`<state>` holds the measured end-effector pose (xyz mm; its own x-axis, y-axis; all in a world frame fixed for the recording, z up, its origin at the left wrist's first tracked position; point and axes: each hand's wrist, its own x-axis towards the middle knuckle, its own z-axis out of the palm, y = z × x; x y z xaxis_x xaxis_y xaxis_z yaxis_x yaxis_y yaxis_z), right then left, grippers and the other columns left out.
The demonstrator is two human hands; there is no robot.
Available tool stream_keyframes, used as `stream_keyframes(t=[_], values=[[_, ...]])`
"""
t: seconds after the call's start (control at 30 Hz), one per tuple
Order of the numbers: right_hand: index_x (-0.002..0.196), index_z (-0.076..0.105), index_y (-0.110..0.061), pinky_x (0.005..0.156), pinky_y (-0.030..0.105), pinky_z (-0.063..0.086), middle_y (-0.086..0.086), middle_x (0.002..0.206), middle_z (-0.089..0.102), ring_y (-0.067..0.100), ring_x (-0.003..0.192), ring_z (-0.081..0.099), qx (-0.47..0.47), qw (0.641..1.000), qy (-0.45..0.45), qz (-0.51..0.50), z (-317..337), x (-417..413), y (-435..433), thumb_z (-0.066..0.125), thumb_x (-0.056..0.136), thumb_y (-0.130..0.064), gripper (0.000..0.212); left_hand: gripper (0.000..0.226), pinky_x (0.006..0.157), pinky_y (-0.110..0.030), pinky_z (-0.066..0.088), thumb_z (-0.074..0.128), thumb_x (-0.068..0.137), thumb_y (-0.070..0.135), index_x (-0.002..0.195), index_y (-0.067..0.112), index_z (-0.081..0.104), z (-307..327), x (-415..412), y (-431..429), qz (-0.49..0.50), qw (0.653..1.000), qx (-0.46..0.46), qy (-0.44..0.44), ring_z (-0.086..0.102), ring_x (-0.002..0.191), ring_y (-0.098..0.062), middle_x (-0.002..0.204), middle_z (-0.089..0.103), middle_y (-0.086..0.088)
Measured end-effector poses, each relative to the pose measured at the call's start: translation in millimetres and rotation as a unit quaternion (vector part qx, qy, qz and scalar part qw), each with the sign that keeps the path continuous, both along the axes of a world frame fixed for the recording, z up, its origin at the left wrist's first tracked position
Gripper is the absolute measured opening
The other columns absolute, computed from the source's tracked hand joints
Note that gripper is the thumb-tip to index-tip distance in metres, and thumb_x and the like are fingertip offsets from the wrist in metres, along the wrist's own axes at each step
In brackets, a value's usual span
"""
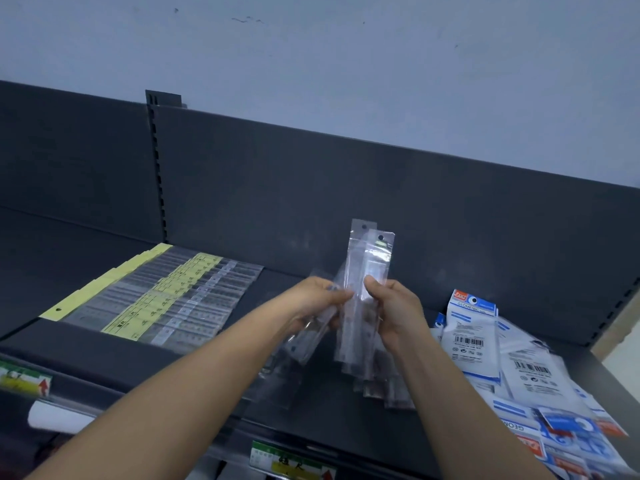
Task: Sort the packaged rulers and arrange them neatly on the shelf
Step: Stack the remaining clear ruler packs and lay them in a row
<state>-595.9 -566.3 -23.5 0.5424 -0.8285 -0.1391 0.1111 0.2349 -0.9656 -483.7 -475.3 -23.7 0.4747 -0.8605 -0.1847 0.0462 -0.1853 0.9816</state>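
You are partway through. On the shelf (104,344), at about nine o'clock from your grips, a row of packaged rulers (194,306) lies fanned out and evenly overlapped, with yellow cards (145,320) showing in bands. That part looks done.

What is left, as I judge it, is three lots:
- the clear packs you hold;
- the loose clear packs (384,389) lying on the shelf just beneath your grips at six o'clock;
- the heap of blue-and-white packets (519,362) at four o'clock, which lie every which way and read as geometry sets rather than plain rulers.

Your left grip (313,301) is curled round a tilted bundle of clear ruler packs (308,344), whose lower ends slope down toward seven o'clock. Your right grip (391,306) pinches the upright clear ruler packs (367,258) near their middle, thumb in front. Their hang-hole tops stick up toward twelve o'clock, one a little behind and higher than the other.

The two lots come together between your grips, but blur there keeps me from saying whether they touch. Both are held above the shelf, in front of its dark back panel (311,185), between the tidy row and the heap.
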Motion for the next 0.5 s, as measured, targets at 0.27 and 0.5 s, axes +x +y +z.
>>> stream_keyframes(t=[0.27, 0.5], values=[[0.079, 0.060, -0.012, 0.064, 0.035, 0.054, 0.012, 0.079, 0.067, 0.021, 0.064, 0.058, -0.090, 0.985, 0.096, -0.113, -14, -9, -21, 0.073, 0.076, -0.008, 0.015, 0.024, 0.057, -0.033, 0.054, 0.051, 0.089, -0.001, 0.067, 0.007, 0.057, -6, -20, -28, 0.061, 0.997, 0.013, 0.035, 0.059, 0.057, -0.022, 0.065, 0.060, -0.012], [0.108, 0.048, -0.015, 0.074, 0.032, 0.043, 0.009, 0.107, 0.062, 0.029, 0.092, 0.060, -0.267, 0.905, 0.286, -0.164, -30, -18, -26, 0.062, 0.081, -0.012, 0.031, 0.037, 0.046, -0.021, 0.035, 0.073, 0.083, 0.020, 0.054, 0.015, 0.050, -29, -30, -43, 0.036, 0.974, 0.083, -0.208, 0.046, 0.045, -0.012, 0.052, 0.052, -0.001]])
